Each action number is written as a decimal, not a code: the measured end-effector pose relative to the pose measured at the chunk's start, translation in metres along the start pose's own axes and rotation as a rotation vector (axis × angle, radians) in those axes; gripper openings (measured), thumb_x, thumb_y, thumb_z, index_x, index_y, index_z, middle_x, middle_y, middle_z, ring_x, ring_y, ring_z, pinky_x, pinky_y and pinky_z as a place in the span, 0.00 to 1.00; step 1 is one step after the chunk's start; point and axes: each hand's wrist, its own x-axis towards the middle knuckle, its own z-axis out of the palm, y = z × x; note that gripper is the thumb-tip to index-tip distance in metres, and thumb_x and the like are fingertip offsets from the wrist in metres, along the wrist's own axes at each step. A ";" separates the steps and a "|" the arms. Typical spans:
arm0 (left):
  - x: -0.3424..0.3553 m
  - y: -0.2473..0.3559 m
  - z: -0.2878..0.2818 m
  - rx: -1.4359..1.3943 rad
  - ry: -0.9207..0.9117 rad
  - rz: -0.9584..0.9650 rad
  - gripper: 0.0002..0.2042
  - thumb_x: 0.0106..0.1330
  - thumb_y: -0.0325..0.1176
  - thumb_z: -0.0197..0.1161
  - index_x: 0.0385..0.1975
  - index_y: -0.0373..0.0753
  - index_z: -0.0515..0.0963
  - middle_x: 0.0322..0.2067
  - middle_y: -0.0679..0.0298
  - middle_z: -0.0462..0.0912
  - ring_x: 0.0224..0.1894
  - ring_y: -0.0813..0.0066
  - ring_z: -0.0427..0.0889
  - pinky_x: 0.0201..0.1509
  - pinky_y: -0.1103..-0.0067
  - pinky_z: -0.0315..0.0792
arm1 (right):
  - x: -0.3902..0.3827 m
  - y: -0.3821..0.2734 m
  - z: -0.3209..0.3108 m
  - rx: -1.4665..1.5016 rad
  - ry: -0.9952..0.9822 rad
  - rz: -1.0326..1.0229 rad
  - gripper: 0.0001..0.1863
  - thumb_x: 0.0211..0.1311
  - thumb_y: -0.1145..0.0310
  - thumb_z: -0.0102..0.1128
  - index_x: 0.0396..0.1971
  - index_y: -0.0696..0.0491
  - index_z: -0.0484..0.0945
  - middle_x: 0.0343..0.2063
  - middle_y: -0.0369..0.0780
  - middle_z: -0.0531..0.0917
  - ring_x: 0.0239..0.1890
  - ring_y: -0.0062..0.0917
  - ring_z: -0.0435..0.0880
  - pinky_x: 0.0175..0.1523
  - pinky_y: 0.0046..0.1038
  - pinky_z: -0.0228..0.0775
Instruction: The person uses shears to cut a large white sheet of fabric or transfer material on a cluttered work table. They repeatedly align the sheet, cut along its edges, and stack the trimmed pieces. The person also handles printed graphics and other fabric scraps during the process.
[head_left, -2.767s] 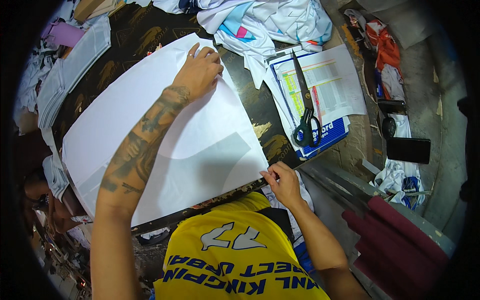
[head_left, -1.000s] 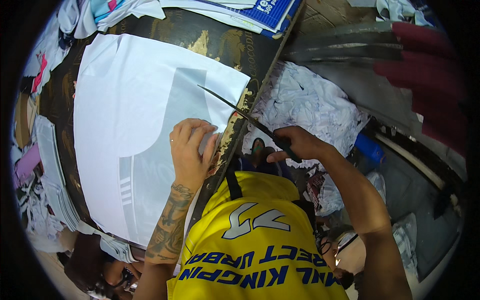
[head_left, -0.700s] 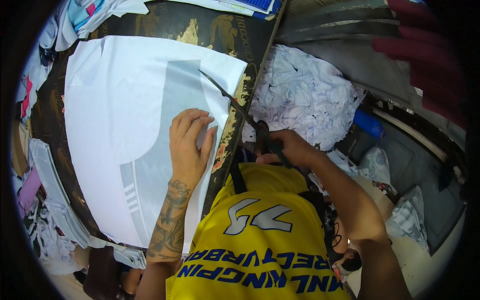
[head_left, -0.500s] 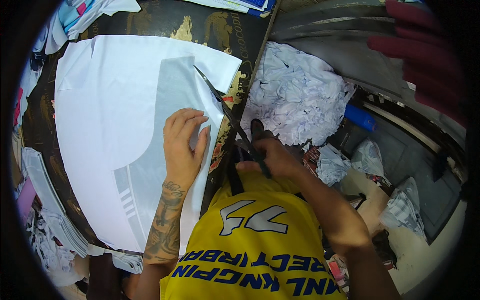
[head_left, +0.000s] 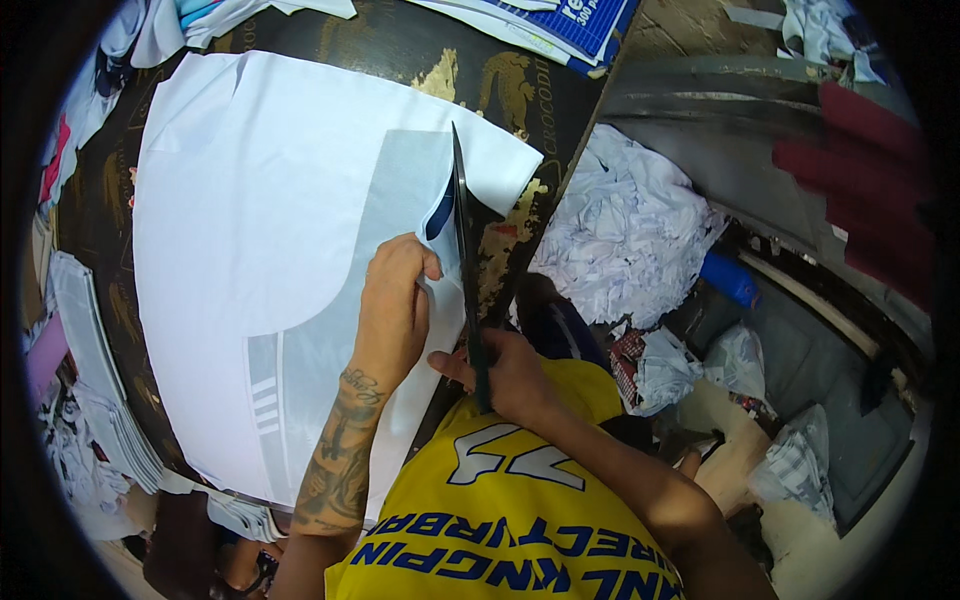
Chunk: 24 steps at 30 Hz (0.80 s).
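Note:
A large white piece of fabric (head_left: 240, 200) with a grey printed panel (head_left: 390, 190) lies on the dark table. My left hand (head_left: 393, 310) is closed, fingers pinching the panel's right edge, where the fabric is lifted and a dark blue patch shows beneath. In my right hand (head_left: 515, 380), a long pair of dark scissors (head_left: 462, 240) points away from me. Its handles are partly hidden by the hand, near the table's edge. The blades stand along the panel's right side, tips near its upper right corner. Whether the blades are parted is hard to tell.
Right of the table edge lies a big heap of white scraps (head_left: 630, 230). Plastic bags (head_left: 800, 460) and a blue roll (head_left: 728, 280) are on the floor beyond. Stacked grey-white pieces (head_left: 105, 400) sit at the left; a blue-covered packet (head_left: 575, 30) lies at the far edge.
My left hand has gone from resting loosely on the panel to pinching and lifting its edge. The scissors have swung more upright, against the panel's right side.

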 end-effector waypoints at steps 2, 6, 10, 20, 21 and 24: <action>0.002 0.003 -0.002 -0.022 0.001 -0.018 0.14 0.55 0.11 0.51 0.39 0.36 0.74 0.44 0.52 0.78 0.55 0.46 0.76 0.63 0.64 0.70 | 0.003 -0.004 0.002 0.030 0.022 -0.046 0.28 0.62 0.45 0.81 0.35 0.59 0.85 0.27 0.34 0.85 0.30 0.18 0.82 0.39 0.25 0.73; 0.001 0.004 -0.003 -0.054 0.006 -0.047 0.14 0.56 0.13 0.52 0.39 0.37 0.75 0.45 0.52 0.78 0.55 0.47 0.76 0.62 0.64 0.70 | 0.018 -0.007 0.000 0.055 0.010 -0.083 0.26 0.64 0.46 0.80 0.33 0.57 0.85 0.25 0.33 0.83 0.25 0.16 0.80 0.34 0.22 0.72; -0.009 0.013 0.009 0.127 0.090 0.078 0.16 0.57 0.15 0.55 0.43 0.38 0.79 0.48 0.54 0.81 0.57 0.48 0.77 0.65 0.63 0.68 | 0.026 -0.016 -0.032 0.182 -0.029 -0.171 0.23 0.69 0.49 0.77 0.29 0.54 0.83 0.21 0.31 0.80 0.21 0.15 0.77 0.28 0.20 0.68; 0.045 0.098 0.107 0.448 -0.161 0.261 0.17 0.72 0.39 0.63 0.56 0.40 0.84 0.52 0.58 0.86 0.64 0.51 0.76 0.70 0.46 0.66 | 0.019 -0.109 -0.301 -0.733 -0.349 -0.257 0.25 0.68 0.44 0.76 0.33 0.51 0.79 0.25 0.28 0.73 0.30 0.15 0.71 0.35 0.24 0.63; 0.046 0.099 0.108 0.247 -0.324 0.401 0.13 0.73 0.40 0.63 0.46 0.42 0.89 0.43 0.58 0.89 0.60 0.51 0.80 0.65 0.56 0.73 | 0.028 -0.116 -0.313 -0.897 -0.352 -0.143 0.26 0.67 0.42 0.76 0.34 0.52 0.79 0.27 0.29 0.73 0.33 0.16 0.70 0.38 0.25 0.63; 0.033 0.087 0.099 -0.075 -0.090 -0.141 0.09 0.68 0.32 0.67 0.45 0.41 0.88 0.48 0.59 0.86 0.59 0.58 0.80 0.65 0.60 0.71 | 0.059 -0.126 -0.330 -1.050 -0.540 -0.205 0.30 0.66 0.37 0.74 0.38 0.53 0.78 0.30 0.33 0.72 0.39 0.22 0.70 0.45 0.29 0.64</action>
